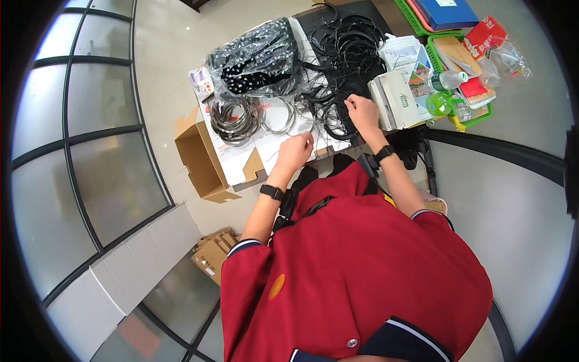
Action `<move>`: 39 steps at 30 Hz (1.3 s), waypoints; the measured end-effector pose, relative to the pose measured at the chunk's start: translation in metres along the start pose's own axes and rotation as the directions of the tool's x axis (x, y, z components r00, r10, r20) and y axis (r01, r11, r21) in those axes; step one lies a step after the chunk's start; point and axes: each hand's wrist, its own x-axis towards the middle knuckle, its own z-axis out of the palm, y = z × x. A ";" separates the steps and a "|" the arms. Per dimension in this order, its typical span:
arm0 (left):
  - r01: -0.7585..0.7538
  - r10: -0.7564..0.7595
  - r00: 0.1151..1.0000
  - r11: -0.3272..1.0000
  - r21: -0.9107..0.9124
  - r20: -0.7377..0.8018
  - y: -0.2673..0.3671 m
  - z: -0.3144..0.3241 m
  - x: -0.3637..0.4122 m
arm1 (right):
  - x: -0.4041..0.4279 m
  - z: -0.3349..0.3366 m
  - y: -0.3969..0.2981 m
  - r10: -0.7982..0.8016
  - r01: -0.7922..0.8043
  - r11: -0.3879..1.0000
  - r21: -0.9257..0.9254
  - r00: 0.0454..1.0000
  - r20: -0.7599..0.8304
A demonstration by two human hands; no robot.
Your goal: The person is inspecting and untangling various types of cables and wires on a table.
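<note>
Over the table's near edge, my left hand point(295, 151) has its fingers curled; whether they pinch something thin cannot be told. My right hand point(363, 113) is bent at the near side of a tangle of thin black strands point(334, 113), and its fingertips are too small to read. Beyond it lies a heap of black curved bands point(359, 40). Left of the strands are a stack of thin metal-looking rings point(234, 122) and a looser group of pale rings point(277, 116). A clear plastic bag point(258, 54) holding black items with white dots lies behind the rings.
White boxes point(398, 99) stand close to my right hand. Beyond them are a green basket point(479, 115) with papers, a clear bottle point(448, 80) and a green bottle point(438, 104). An open cardboard box point(199, 158) is beside the table's left edge, and a tissue pack point(201, 81) lies at its corner.
</note>
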 end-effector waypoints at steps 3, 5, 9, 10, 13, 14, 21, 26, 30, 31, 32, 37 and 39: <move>-0.083 0.041 0.946 0.989 -0.119 -0.322 0.022 -0.016 0.016 | -0.006 -0.040 -0.032 -0.325 0.317 0.946 -0.075 0.920 -0.220; -0.140 0.068 0.896 0.981 -0.133 -0.440 0.047 -0.037 0.028 | -0.003 -0.063 -0.054 -0.439 0.464 0.882 0.080 0.872 -0.215; -0.321 0.207 0.919 0.885 -0.337 -0.334 0.073 -0.068 0.041 | -0.007 -0.110 -0.098 -0.477 0.023 0.585 0.810 0.818 0.321; -0.378 0.295 0.918 0.853 -0.361 -0.266 0.073 -0.072 0.043 | -0.007 -0.125 -0.107 -0.460 0.012 0.573 0.819 0.832 0.310; -0.179 0.145 0.984 0.783 -0.595 -0.105 0.091 -0.100 0.024 | -0.004 -0.162 -0.118 -0.376 -0.022 0.452 0.892 0.902 0.212; -0.195 0.154 0.981 0.752 -0.630 -0.119 0.093 -0.105 0.013 | 0.001 -0.169 -0.112 -0.373 -0.014 0.415 0.910 0.909 0.184; -0.245 0.134 0.965 0.773 -0.585 -0.227 0.112 -0.118 -0.025 | 0.007 -0.155 -0.125 -0.371 0.025 -0.034 0.999 0.928 -0.036; -0.519 0.237 0.831 0.657 -0.547 -0.504 0.137 -0.154 -0.020 | -0.001 -0.207 -0.177 -0.538 0.393 -0.052 0.918 0.764 -0.357; -0.786 0.366 0.543 0.537 -0.305 -0.755 0.189 -0.220 -0.025 | 0.024 -0.247 -0.169 -0.495 0.549 -0.357 0.755 0.574 -0.652; -0.748 0.359 0.620 0.539 -0.387 -0.698 0.196 -0.225 -0.036 | 0.027 -0.262 -0.158 -0.525 0.497 -0.325 0.805 0.613 -0.591; -0.700 0.345 0.687 0.551 -0.454 -0.640 0.203 -0.231 -0.051 | 0.031 -0.278 -0.149 -0.558 0.433 -0.303 0.849 0.641 -0.527; -0.150 0.402 0.891 0.699 -0.699 0.211 0.144 -0.199 -0.064 | -0.014 -0.242 -0.185 -0.447 0.569 0.126 0.813 0.764 -0.465; 0.004 0.406 0.861 0.596 -0.803 0.306 0.111 -0.151 -0.070 | -0.026 -0.199 -0.176 -0.534 0.209 0.174 0.962 0.841 -0.086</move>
